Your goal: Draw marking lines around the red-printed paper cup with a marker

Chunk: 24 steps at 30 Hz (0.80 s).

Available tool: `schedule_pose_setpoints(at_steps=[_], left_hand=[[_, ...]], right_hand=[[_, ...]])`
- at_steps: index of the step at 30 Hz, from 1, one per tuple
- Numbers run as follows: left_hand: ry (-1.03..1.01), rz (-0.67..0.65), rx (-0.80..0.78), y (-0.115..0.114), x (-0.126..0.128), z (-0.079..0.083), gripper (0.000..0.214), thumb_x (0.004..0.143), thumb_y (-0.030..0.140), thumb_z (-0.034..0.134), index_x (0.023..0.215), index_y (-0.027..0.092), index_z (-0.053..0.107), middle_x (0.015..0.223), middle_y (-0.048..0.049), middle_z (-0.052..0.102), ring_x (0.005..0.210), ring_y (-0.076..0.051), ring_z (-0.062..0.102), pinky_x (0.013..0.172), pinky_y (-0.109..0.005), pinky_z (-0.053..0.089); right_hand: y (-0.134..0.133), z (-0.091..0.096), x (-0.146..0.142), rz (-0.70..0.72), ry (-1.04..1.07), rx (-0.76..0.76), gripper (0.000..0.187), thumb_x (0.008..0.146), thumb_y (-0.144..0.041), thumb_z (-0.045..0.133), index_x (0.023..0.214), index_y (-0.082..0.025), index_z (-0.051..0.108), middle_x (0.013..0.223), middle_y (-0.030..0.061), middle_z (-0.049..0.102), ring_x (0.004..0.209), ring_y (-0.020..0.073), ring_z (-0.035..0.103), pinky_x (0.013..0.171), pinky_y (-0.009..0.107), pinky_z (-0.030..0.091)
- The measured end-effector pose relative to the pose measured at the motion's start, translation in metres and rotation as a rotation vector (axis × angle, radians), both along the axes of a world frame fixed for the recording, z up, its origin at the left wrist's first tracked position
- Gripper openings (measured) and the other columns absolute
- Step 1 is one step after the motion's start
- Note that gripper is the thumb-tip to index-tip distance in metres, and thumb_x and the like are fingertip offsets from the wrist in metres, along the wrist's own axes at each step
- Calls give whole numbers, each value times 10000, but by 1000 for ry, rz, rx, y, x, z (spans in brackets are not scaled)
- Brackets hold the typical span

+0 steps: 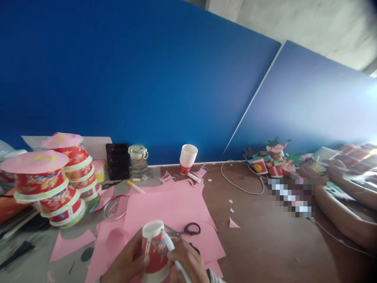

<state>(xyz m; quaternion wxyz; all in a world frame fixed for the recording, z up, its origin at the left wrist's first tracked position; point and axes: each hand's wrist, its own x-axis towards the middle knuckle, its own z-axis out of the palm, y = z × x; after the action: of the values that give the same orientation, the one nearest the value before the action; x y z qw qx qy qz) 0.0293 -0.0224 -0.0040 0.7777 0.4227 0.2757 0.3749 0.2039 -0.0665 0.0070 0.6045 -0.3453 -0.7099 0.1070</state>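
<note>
In front of me, my left hand (129, 253) is closed around a red patterned paper cup (156, 253). The cup's narrow white end faces up and its wider rim is low in the view. A slim white marker pen (169, 241) is gripped in my right hand (188, 257), its tip at the cup's upper side. Just beyond the cup, black-handled scissors (192, 228) lie on pink paper sheets (167, 204). Part of the scissors' blades is hidden behind the cup.
Stacked red cups with pink paper tops (41, 177) stand at left, near a glass jug (138, 161). White paper cups (188, 155) stand by the blue partition (147, 78). Pink scraps and a white cable (243, 190) lie about. Another person's arms (344, 212) rest at right.
</note>
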Motion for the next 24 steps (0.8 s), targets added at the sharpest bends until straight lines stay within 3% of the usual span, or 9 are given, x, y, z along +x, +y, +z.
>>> schedule_pose_setpoints(at_steps=[15, 24], left_hand=[[-22, 21, -35, 0, 1, 2, 551, 539, 265, 724, 1030, 234, 475, 969, -64, 578, 927, -309, 488, 763, -421, 413], [-27, 49, -24, -1, 2, 10, 556, 533, 285, 727, 1024, 203, 480, 918, -73, 584, 892, -303, 500, 737, -426, 424]], right_hand=[[0, -1, 1, 31, -13, -4, 236, 828, -356, 447, 848, -196, 619, 594, 42, 644, 521, 206, 622, 509, 276, 533], [0, 3, -4, -2, 19, 40, 287, 844, -362, 413, 742, -199, 626, 522, 5, 597, 453, 184, 613, 494, 260, 534]])
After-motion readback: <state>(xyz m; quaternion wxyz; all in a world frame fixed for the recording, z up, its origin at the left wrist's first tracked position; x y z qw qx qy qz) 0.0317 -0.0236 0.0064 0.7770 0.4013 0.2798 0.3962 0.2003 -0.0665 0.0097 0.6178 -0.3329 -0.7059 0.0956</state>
